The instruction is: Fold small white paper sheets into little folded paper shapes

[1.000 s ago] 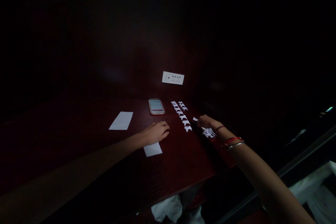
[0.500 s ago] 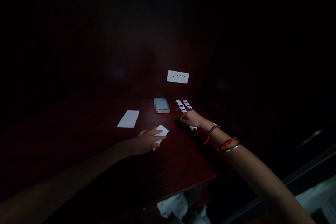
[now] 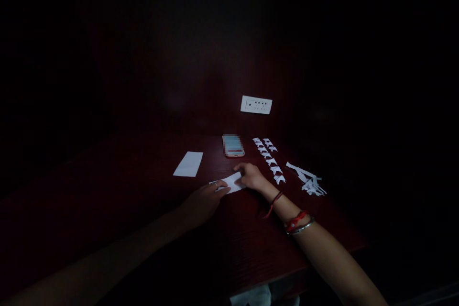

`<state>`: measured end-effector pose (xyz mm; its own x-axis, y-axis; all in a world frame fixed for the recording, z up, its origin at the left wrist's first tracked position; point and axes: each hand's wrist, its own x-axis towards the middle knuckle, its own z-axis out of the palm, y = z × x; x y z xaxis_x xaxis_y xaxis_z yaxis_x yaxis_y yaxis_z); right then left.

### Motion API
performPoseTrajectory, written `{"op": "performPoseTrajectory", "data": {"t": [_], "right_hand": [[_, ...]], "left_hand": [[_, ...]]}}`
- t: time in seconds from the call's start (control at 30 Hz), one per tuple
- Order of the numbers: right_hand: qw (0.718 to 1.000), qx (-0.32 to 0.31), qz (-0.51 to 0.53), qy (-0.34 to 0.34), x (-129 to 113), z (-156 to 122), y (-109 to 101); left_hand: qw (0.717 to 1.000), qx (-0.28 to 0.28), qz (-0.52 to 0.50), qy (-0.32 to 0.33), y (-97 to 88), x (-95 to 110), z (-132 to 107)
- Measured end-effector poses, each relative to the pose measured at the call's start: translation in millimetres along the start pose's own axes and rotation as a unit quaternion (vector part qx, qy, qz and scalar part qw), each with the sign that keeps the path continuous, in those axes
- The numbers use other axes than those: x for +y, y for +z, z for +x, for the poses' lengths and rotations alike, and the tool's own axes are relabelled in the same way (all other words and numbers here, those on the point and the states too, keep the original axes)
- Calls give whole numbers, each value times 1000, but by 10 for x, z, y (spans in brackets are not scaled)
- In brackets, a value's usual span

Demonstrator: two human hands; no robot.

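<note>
A white piece of paper (image 3: pixel 233 182) lies between my hands on the dark red table (image 3: pixel 215 234). My left hand (image 3: pixel 211 196), with a ring on one finger, has its thumb and fingers closed on the paper's left end. My right hand (image 3: pixel 252 177) pinches the right end, its index finger raised and bent. Red bands and a silver bangle circle my right wrist and forearm. Just right of that hand lie small folded paper pieces (image 3: pixel 266 155) in two rows.
Another white sheet (image 3: pixel 189 164) lies to the left. A phone (image 3: pixel 233 146) with a blurred screen rests behind my hands. Thin paper strips (image 3: pixel 311 185) are heaped at the right. A white socket panel (image 3: pixel 256 104) is on the back wall; the surroundings are very dark.
My right hand has come from the folded pieces to the paper's right end and taken hold of it. My left hand went from lying flat on the paper to gripping its left end.
</note>
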<state>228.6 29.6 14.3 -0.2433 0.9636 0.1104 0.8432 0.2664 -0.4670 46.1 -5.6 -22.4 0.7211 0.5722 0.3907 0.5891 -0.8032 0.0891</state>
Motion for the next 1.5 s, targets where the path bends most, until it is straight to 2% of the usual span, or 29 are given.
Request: {"op": "performPoseTrajectory", "data": {"t": [0.2, 0.27, 0.33, 0.47, 0.6, 0.73, 0.8, 1.0, 1.13, 1.3, 1.5], "right_hand": [[993, 86, 60, -58, 85, -15, 68], [991, 101, 49, -76, 93, -28, 47], [986, 106, 32, -123, 86, -44, 33], [967, 49, 12, -248, 70, -77, 35], [954, -5, -8, -298, 107, -90, 4], [948, -50, -13, -314, 154, -100, -69], [948, -56, -15, -314, 167, -106, -90], [946, -60, -17, -319, 183, -113, -99], [944, -69, -21, -321, 187, -117, -106], [950, -62, -21, -306, 182, -119, -105], [950, -61, -28, -304, 181, -116, -109]], "left_hand": [[995, 10, 77, -54, -5, 20, -1], [994, 17, 88, -60, 27, 5, -13], [994, 22, 91, -62, 62, -17, -28], [994, 36, 89, -56, 104, -51, -44], [992, 34, 100, -61, 90, -44, -46], [981, 44, 135, -132, 59, -20, -47], [979, 42, 137, -146, 55, -15, -46], [992, 56, 71, -90, 56, -7, -12], [998, 36, 8, -51, 1, 18, 25], [999, 2, 7, -44, -37, 28, 24], [1000, 8, -11, -8, 16, -28, 8]]}}
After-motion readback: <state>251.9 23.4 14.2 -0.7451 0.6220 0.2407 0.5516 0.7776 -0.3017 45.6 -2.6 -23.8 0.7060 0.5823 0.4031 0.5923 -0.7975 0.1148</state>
